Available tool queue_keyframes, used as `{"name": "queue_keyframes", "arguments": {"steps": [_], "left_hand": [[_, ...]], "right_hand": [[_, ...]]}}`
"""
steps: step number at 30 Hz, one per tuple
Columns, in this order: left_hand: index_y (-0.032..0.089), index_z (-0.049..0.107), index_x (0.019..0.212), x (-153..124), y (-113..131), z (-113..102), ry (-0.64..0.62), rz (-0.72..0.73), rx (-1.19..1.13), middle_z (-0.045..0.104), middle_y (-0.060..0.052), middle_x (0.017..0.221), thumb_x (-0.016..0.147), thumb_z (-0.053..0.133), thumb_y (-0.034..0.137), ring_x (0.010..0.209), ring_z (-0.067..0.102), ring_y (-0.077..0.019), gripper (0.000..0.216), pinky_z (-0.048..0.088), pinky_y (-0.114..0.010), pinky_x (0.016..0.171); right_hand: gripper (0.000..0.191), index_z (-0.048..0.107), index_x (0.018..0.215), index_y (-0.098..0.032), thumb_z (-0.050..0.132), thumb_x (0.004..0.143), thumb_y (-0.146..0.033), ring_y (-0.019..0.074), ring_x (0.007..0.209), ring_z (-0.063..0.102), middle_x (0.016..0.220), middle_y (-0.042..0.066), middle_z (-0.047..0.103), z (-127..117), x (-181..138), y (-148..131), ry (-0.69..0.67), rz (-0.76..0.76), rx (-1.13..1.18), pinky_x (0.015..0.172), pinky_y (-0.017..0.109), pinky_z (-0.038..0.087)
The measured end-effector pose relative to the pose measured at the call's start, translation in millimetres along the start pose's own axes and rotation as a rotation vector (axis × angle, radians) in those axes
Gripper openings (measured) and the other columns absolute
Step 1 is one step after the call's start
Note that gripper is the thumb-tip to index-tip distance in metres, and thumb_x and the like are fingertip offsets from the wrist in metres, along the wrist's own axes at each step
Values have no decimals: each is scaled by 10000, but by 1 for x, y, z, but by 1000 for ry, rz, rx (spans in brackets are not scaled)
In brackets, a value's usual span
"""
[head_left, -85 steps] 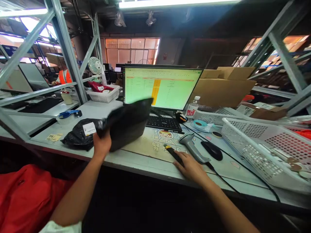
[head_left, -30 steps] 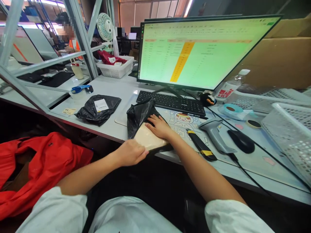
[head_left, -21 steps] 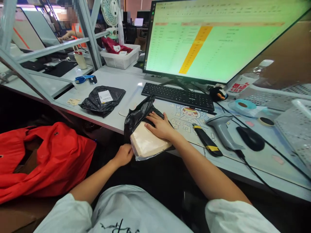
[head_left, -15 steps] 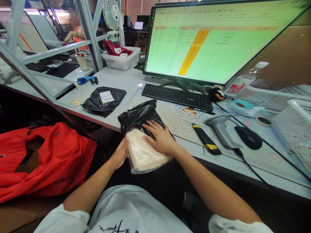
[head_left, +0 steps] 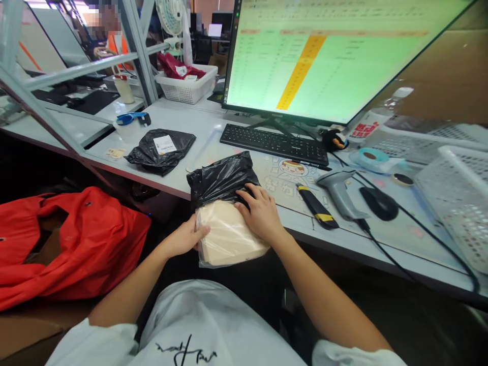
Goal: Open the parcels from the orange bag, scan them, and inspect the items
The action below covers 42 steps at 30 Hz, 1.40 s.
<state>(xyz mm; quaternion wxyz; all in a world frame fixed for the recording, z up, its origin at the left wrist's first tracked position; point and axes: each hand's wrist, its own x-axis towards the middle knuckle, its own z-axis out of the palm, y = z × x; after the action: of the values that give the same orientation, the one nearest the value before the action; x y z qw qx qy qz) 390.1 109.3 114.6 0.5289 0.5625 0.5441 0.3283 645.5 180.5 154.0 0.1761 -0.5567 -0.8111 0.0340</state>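
Note:
A beige item in clear wrap (head_left: pixel 226 236) sticks halfway out of a black plastic bag (head_left: pixel 219 177) at the desk's front edge, overhanging toward my lap. My left hand (head_left: pixel 185 238) grips the beige item's left side. My right hand (head_left: pixel 260 212) presses down where the black bag meets the item, fingers on the bag. A second black bag with a white label (head_left: pixel 160 148) lies to the left on the desk (head_left: pixel 183 122).
Right of my hands lie a yellow-black utility knife (head_left: pixel 314 206), a grey barcode scanner (head_left: pixel 337 190) and a black mouse (head_left: pixel 375 202). Keyboard (head_left: pixel 274 144) and monitor (head_left: pixel 324 56) stand behind. White baskets (head_left: pixel 453 193) sit at right, a red bag (head_left: pixel 72 244) at lower left. Another person sits far left.
The black bag came down from my left hand onto the desk. The beige wrapped item has slid further out of it toward me, and my left hand moved from the desk edge onto the item.

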Motion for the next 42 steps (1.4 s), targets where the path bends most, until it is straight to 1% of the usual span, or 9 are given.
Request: {"name": "queue_keyframes", "arguments": {"steps": [4, 8, 12, 16, 23, 27, 34, 39, 42], "left_hand": [[222, 692, 862, -16, 46, -2, 348, 284, 691, 709, -96, 845, 923, 712, 522, 907, 687, -320, 308, 538, -448, 858], [193, 687, 1201, 18, 76, 17, 18, 789, 892, 693, -145, 1257, 935, 733, 431, 1228, 605, -330, 360, 464, -462, 1078], [170, 700, 966, 43, 75, 25, -141, 859, 1050, 711, -133, 1009, 1032, 572, 364, 1015, 647, -284, 241, 473, -419, 957], [185, 649, 832, 14, 64, 14, -259, 964, 1054, 665, -73, 770, 1080, 455, 338, 760, 610, -222, 350, 446, -388, 820], [197, 638, 841, -63, 39, 7, -98, 851, 823, 660, -68, 792, 1076, 429, 269, 758, 590, -210, 323, 438, -374, 750], [204, 643, 830, -86, -4, 13, -32, 778, 715, 656, -64, 762, 1039, 463, 236, 762, 589, -209, 277, 447, -383, 742], [207, 667, 793, -22, -108, 3, -93, 610, 681, 685, -96, 804, 946, 475, 281, 817, 617, -229, 257, 513, -406, 836], [191, 671, 765, 5, -92, -3, 34, 336, 110, 703, -102, 822, 944, 461, 449, 892, 677, -281, 378, 535, -468, 921], [179, 693, 1111, -11, -69, 3, 37, 111, -453, 753, -119, 958, 968, 361, 712, 906, 726, -302, 644, 582, -461, 840]], "right_hand": [[464, 666, 1404, -230, 463, 1046, -443, 380, 1470, 418, 1573, 152, 512, 2, 10, 4, -51, 17, 24, 1111, 642, 463], [469, 656, 1418, -219, 460, 1047, -429, 363, 1502, 401, 1585, 146, 503, 7, 16, 8, -69, -10, 42, 1159, 622, 453], [451, 665, 1409, -231, 461, 1049, -413, 341, 1551, 354, 1604, 114, 499, 11, 16, 9, -49, -10, 46, 1215, 580, 422], [466, 661, 1426, -208, 447, 1061, -405, 352, 1569, 330, 1638, 116, 463, 9, 17, 4, -88, 32, 2, 1225, 576, 415], [505, 619, 1495, -225, 389, 1082, -402, 389, 1561, 335, 1663, 103, 431, 11, 22, -3, -163, 32, -17, 1185, 614, 449], [515, 594, 1521, -237, 377, 1087, -409, 383, 1564, 331, 1669, 95, 425, 17, 21, -3, -178, 3, -26, 1194, 612, 440], [488, 642, 1451, -206, 382, 1082, -389, 404, 1553, 333, 1642, 138, 449, 28, 12, -15, -64, -58, -43, 1164, 647, 443], [501, 645, 1441, -182, 368, 1072, -376, 391, 1502, 399, 1610, 143, 481, 27, 15, -19, -41, -63, -14, 1190, 600, 433], [521, 620, 1459, -130, 398, 1051, -369, 406, 1467, 421, 1598, 186, 478, 24, 0, -31, -13, -38, 4, 1181, 604, 432]]}}
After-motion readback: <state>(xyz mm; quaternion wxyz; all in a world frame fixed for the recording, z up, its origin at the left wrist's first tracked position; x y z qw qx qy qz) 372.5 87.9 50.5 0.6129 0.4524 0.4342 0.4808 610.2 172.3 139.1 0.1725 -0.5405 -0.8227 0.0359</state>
